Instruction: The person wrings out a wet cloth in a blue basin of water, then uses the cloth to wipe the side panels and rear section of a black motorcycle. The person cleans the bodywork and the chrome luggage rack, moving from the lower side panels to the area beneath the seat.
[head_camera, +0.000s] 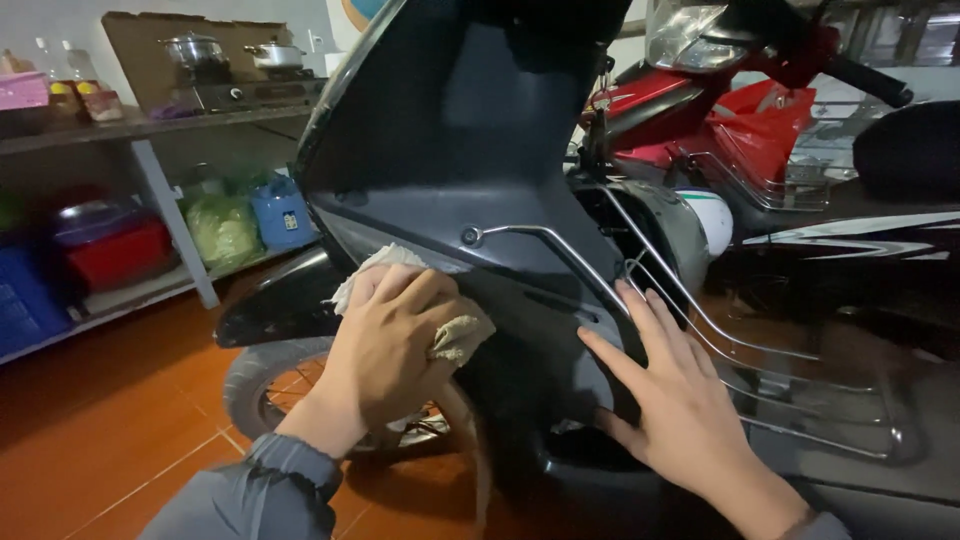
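Beige cloth is bunched under my left hand, fingers curled over it and pressing it flat against the dark grey front panel of the scooter, low on the panel where it curves toward the front mudguard. I judge the grip is that way so the palm spreads pressure across the rag while it rubs the plastic. My right hand is open, fingers spread, laid against the same panel at about 3 o'clock from the cloth, seemingly to brace the bodywork; it holds nothing.

Edges to mind: a chrome guard rail is bolted to the panel at 1 o'clock from the cloth and runs down past my right fingertips toward 4 o'clock, so sweeps that way would meet the tubing. The front wheel sits just below at 7 o'clock. Open room lies at 9 o'clock, over the orange floor tiles, before the shelf with its bins and pots well apart at 10 o'clock. A red scooter crowds 2 o'clock.
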